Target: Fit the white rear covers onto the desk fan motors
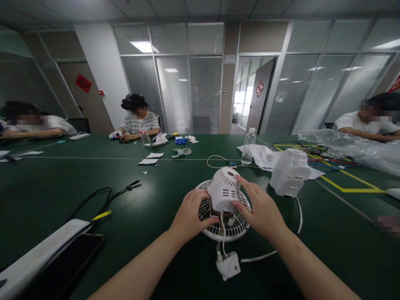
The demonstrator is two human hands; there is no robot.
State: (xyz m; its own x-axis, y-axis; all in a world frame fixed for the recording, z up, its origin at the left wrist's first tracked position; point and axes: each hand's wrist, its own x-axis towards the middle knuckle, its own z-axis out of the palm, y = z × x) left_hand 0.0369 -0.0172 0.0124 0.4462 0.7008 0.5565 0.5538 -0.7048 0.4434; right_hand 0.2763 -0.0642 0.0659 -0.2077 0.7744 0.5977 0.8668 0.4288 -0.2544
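Note:
A white fan motor cover (224, 189) with vent slots sits tilted over a round white fan grille (240, 231) in front of me. My left hand (192, 212) grips its left side, the thumb low by the exposed motor (223, 216) under the cover. My right hand (258, 204) holds the right side, index finger near the top and thumb lower down. A white cable runs from underneath to a small white box (228, 266) at the near side of the grille. What lies under the motor is mostly hidden.
Another white housing (289, 173) stands to the right, beside a plastic bottle (248, 146). At left lie a power strip (43, 250), a dark phone (62, 268) and black cables (109, 198). Farther back are a fan blade (181, 152) and plastic wrap (350, 150). Several people sit around the table.

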